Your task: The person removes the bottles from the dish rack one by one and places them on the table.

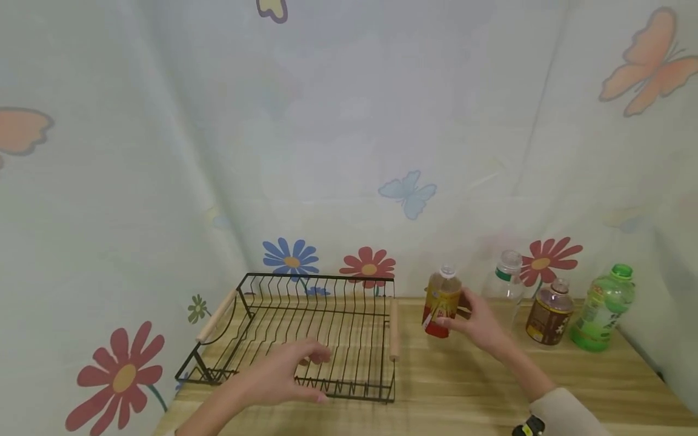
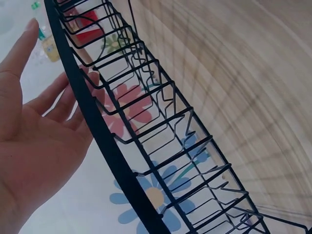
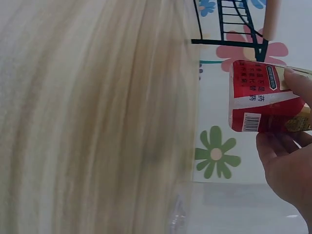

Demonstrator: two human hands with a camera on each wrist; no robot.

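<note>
My right hand (image 1: 480,324) grips a plastic bottle (image 1: 443,303) with a red and yellow label and a white neck, held upright to the right of the rack. In the right wrist view, its thumb and fingers (image 3: 278,146) are on opposite sides of the label, and the bottle's base (image 3: 233,97) is off the table. My left hand (image 1: 283,369) is over the front of a black wire dish rack (image 1: 327,312), holding nothing, with its thumb and fingers spread apart. In the left wrist view, that hand (image 2: 44,146) is beside the rack's dark rim (image 2: 105,146); whether it touches is unclear.
Right of the held bottle stand a clear bottle (image 1: 501,293), a brown-labelled bottle (image 1: 549,315) and a green bottle (image 1: 602,309). The rack has wooden handles (image 1: 394,330) at its ends. A flowered curtain (image 1: 327,151) hangs behind the wooden table (image 1: 463,393).
</note>
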